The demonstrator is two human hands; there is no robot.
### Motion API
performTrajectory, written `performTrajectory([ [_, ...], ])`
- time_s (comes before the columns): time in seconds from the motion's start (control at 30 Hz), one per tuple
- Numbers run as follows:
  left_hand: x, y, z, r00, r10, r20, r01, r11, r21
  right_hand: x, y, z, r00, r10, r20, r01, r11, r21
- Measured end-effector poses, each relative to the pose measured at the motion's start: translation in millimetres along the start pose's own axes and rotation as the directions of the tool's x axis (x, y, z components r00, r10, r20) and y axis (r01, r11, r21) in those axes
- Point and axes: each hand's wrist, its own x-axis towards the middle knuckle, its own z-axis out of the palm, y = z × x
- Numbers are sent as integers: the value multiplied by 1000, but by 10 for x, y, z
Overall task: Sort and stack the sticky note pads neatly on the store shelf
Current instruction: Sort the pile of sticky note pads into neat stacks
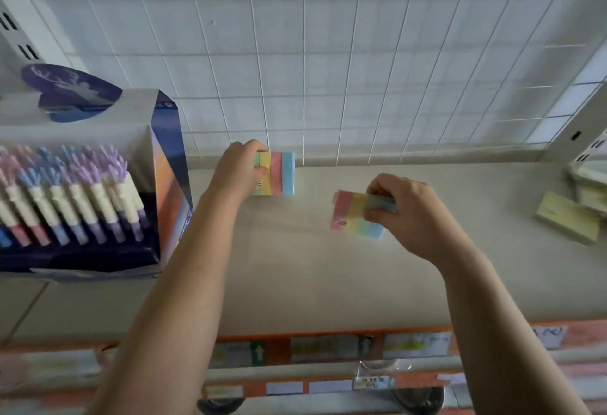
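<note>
Left hand: the left hand (pixel 238 168) is curled round the left end of the rear rainbow-striped paper sticky note pad (pixel 279 171), fingers over the top.
Right hand: the right hand (pixel 404 211) pinches the right end of the front rainbow-striped paper sticky note pad (pixel 354 214) between thumb and fingers.
Location, rear pad: on the beige store shelf (pixel 295 276), at its back edge, close against the white wire grid back panel (pixel 361 69). Whether another pad lies beneath it cannot be told.
Location, front pad: near the middle of the shelf, tilted; it appears to be lifted clear, and is slightly blurred.
Handling: judged light, a firm block with a smooth wrapped face that may slip. Grip across the short ends or long edges, not by loose sheets.
Count, rainbow pads: two seen, one per hand.
Count, pale yellow paper sticky note pads (pixel 568 217): one lying loose at the shelf's right edge; more are piled behind it, number unclear.
Other stock: one cardboard display box of pastel pens (pixel 164 184) at the left edge.
</note>
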Motion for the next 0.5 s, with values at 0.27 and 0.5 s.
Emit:
performTrajectory([
  [0.27,8,-59,102,999,21,-47,-20,1000,14,-34,-21,61,999,53,-11,-53,999,4],
  [0.5,-102,-105,70,997,79,-13,-77,990,116,-34,-68,115,999,47,-2,-47,999,18],
])
